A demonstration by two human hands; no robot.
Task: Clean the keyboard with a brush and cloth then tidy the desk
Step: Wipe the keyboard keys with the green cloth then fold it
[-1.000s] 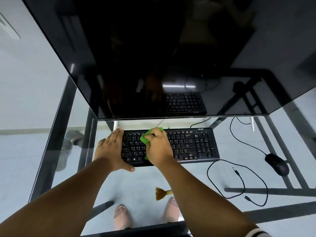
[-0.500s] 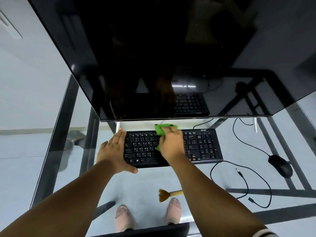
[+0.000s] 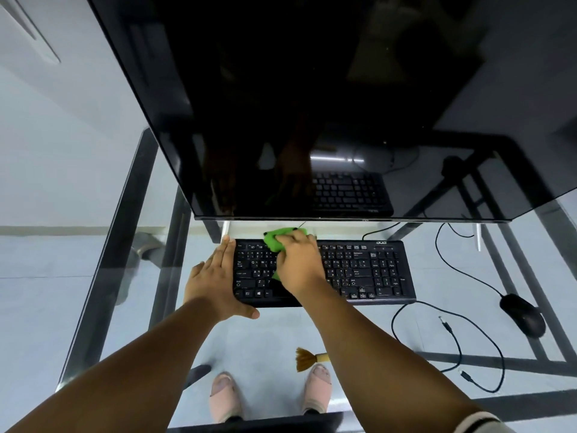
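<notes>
We reach both arms forward. Our left hand [image 3: 215,282] lies flat, fingers straight and together, thumb spread toward us. Our right hand [image 3: 298,265] is palm down, fingers curled, wrist raised slightly.

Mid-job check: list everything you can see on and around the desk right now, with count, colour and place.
keyboard: one, black, on the glass desk below the monitor
cloth: one, green, on the keyboard's upper left keys, under the right hand
brush: one, brown bristles and pale handle, on the desk near the front edge
monitor: one, black, screen off, behind the keyboard
mouse: one, black, right of the keyboard
cables: black, count unclear, looped right of the keyboard
glass desk: one, clear top, dark frame
left hand: flat, on the keyboard's left end
right hand: grip on the cloth
feet: two, pale shoes, seen through the glass
</notes>
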